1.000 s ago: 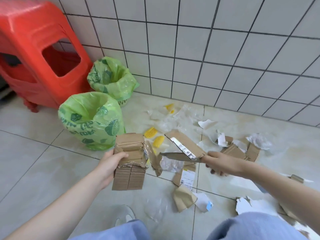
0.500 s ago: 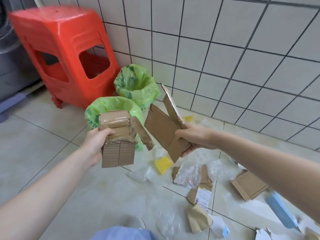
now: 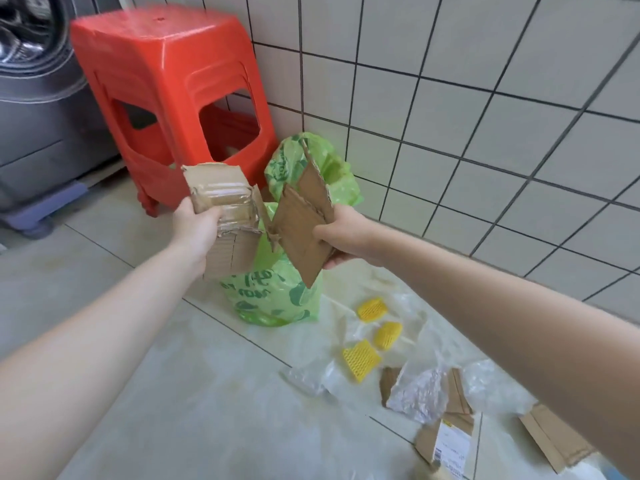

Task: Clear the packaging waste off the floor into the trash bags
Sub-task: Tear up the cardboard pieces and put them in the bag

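Washing machine (image 3: 38, 109) at 10 o'clock, dark front, only partly in frame. Red plastic stool (image 3: 166, 95) just right of it, against the tiled wall (image 3: 485, 98).

Two green trash bags at 12 o'clock, standing on the floor (image 3: 214, 393) beside the stool. Near trash bag (image 3: 277, 299) sits directly below the two hands; far trash bag (image 3: 332, 174) is behind it by the wall, mouth open. Can't tell how full either one is, cardboard blocks the view into both.

Left hand (image 3: 199, 230) grips a folded, taped cardboard bundle (image 3: 225, 216), fingers curled round its left edge. Right hand (image 3: 343, 237) grips a flat cardboard sheet (image 3: 304, 223) by its lower right edge, thumb on top, sheet tilted up toward 12. Both pieces hang over the near bag's mouth, not released yet.

Progress, my read: early to middle. Two pieces are about to go in; plenty is left on the floor from 3 to 5 o'clock:
- cardboard flap (image 3: 554, 441) at 4, partly cut by the frame edge and the right arm
- labelled cardboard scrap (image 3: 446, 441) at 5
- crumpled clear plastic film (image 3: 415, 389) over another brown scrap, more film spread around it
- three yellow foam mesh pieces (image 3: 362, 358) at 3, close together, near the bag

Next, as I judge it: drop both pieces, then go back for the rest. Film is light and see-through, easy to miss on the pale tile.
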The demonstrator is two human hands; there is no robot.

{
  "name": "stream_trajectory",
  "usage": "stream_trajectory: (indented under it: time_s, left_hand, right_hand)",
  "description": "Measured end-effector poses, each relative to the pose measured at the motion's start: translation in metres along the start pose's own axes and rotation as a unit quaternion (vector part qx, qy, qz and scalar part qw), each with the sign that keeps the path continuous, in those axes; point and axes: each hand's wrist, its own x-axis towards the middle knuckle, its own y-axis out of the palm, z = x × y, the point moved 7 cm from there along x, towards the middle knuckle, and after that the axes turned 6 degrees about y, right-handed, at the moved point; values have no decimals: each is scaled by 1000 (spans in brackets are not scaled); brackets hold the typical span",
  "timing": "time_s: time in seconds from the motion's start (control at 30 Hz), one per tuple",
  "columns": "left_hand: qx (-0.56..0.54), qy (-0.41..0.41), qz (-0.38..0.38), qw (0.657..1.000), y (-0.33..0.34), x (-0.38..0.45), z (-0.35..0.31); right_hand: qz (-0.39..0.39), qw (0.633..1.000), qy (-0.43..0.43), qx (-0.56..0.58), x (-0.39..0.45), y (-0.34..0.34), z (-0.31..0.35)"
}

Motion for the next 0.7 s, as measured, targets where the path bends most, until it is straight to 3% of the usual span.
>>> stream_trajectory:
  time_s: [0.17,0.33,0.53,0.7]
  left_hand:
    - [80,54,-11,995,14,37,9]
    - [155,82,32,984,30,54,34]
    - [238,111,113,958,50,56,63]
    - [306,95,159,934,69,50,87]
  right_hand:
    - [-41,998,-4,-38,47,14,19]
    - [-4,999,15,-49,78,39,17]
    - [74,992,95,-32,97,59,-14]
    - [94,983,153,-34,111,59,-28]
